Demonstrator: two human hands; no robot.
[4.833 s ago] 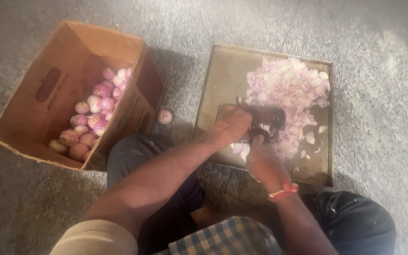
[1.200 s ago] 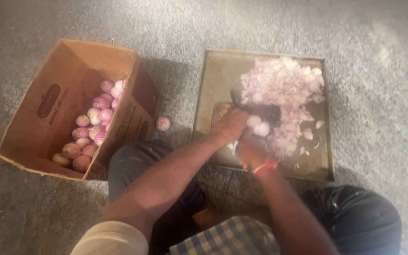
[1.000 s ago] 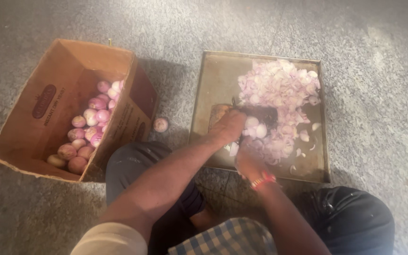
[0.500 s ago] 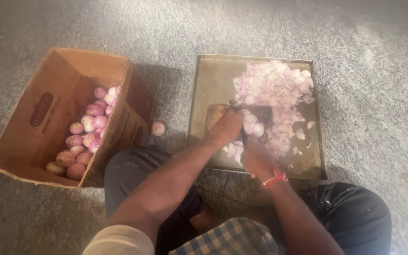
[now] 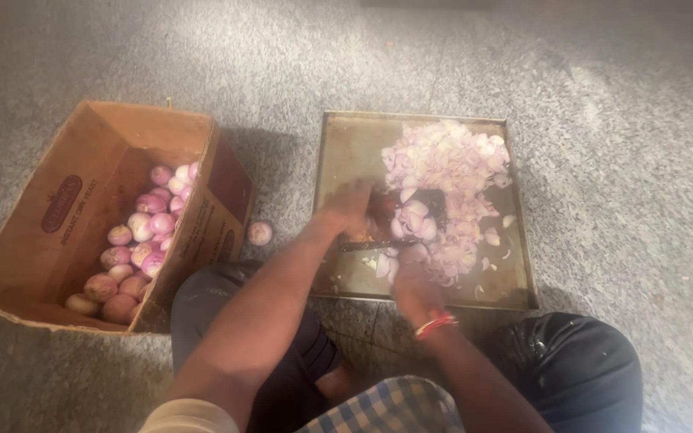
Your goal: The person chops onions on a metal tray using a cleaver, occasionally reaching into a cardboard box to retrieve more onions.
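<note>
A square metal tray (image 5: 338,144) lies on the floor with a heap of chopped pink onion (image 5: 451,172) on its far right part. My left hand (image 5: 348,210) hovers blurred over the tray's left middle, fingers curled; what it holds is unclear. My right hand (image 5: 412,281), with a red band at the wrist, sits at the tray's near edge, closed around a thin dark knife (image 5: 366,244) that points left. Freshly cut onion pieces (image 5: 412,220) lie between the two hands, next to a dark patch on the tray.
An open cardboard box (image 5: 58,208) stands at the left with several peeled pink onions (image 5: 142,240) inside. One loose onion (image 5: 260,232) lies on the grey speckled floor between box and tray. My dark-trousered legs (image 5: 579,369) frame the near side.
My left hand has drawn a little to the left, off the cut onion pieces. The right hand stays at the tray's near edge with small chopping shifts.
</note>
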